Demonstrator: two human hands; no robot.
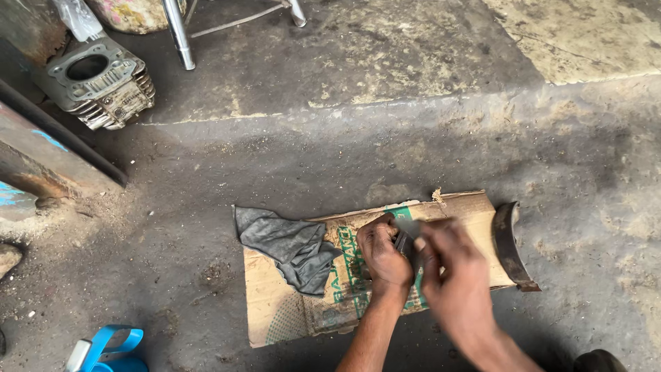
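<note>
Both my hands meet over a flattened cardboard sheet (289, 310) lying on the oily concrete floor. My left hand (382, 256) grips a small dark metal part (405, 241) from the left. My right hand (451, 275) closes on the same part from the right and is blurred by motion. A grey rag (289, 244) lies crumpled on the cardboard's left end, just left of my left hand. A curved dark metal piece (508, 244) rests along the cardboard's right edge, beside my right hand.
An engine cylinder block with fins (100, 81) sits on the floor at the upper left. Chrome legs of a stand (177, 34) rise at the top. A blue plastic object (110, 348) lies at the bottom left. A rusty metal body (34, 158) fills the left edge.
</note>
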